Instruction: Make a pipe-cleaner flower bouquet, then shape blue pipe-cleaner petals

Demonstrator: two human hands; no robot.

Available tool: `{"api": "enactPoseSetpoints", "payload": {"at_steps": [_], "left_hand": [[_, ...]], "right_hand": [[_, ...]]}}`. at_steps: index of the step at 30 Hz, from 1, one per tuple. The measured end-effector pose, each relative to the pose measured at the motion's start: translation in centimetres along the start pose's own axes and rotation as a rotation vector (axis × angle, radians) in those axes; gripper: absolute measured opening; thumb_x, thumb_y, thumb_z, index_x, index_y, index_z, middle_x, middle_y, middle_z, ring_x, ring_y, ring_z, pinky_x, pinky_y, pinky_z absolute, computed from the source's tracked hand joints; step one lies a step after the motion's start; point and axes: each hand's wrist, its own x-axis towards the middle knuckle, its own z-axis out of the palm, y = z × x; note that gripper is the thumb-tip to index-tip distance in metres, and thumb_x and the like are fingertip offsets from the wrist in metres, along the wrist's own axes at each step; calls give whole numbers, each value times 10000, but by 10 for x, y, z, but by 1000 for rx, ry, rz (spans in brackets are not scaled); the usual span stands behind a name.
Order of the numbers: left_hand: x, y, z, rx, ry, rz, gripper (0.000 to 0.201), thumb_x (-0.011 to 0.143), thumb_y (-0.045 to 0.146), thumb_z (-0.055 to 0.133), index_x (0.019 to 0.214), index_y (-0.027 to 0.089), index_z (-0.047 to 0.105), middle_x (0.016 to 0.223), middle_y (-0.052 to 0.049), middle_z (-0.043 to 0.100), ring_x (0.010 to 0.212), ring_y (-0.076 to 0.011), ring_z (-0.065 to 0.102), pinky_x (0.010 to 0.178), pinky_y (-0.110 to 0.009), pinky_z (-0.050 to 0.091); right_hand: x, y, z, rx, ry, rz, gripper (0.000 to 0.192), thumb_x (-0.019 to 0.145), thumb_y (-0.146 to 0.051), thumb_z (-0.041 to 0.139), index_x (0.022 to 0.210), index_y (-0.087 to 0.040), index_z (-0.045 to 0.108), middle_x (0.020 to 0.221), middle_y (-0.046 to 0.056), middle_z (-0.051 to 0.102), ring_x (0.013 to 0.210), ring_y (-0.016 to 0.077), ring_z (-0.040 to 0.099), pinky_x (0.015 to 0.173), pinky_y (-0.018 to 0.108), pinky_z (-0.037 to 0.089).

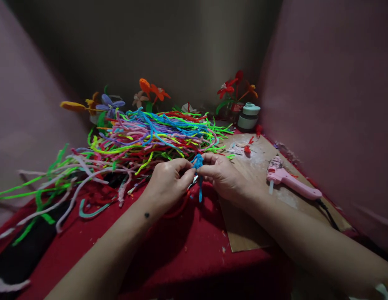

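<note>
Between my two hands is a small bunch of bent blue pipe cleaners (198, 161), with one tail hanging straight down below the fingers. My left hand (170, 179) pinches its left side between thumb and forefinger. From the right, my right hand (221, 175) grips the same blue piece, thumb and fingertips closed on it. Both hands are above the red cloth (181, 258), just in front of a large heap of loose pipe cleaners (156, 133) in many colours. Something small and shiny shows under the fingers, too hidden to name.
A pink hot glue gun (290, 181) lies on a brown board (250, 229) to the right, its cord trailing off. Finished pipe-cleaner flowers (111, 104) stand behind the heap. A lidded pale green jar (248, 117) sits at back right. Pink walls (331, 104) flank the table.
</note>
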Motion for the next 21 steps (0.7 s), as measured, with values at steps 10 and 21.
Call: {"api": "enactPoseSetpoints", "payload": {"at_steps": [10, 21], "left_hand": [[5, 4, -7, -256, -95, -219, 157, 668, 261, 554, 619, 135, 633, 493, 46, 506, 440, -64, 381, 430, -177, 290], [5, 8, -4, -247, -111, -342, 84, 598, 204, 519, 552, 148, 561, 428, 60, 421, 402, -60, 326, 402, -184, 242]], "right_hand": [[-6, -5, 4, -110, -6, 11, 118, 563, -112, 517, 666, -170, 517, 639, -34, 520, 574, 89, 457, 578, 234, 381], [-8, -7, 7, -178, -23, 21, 115, 562, -111, 533, 663, -164, 541, 623, -36, 517, 546, 81, 455, 532, 219, 374]]}}
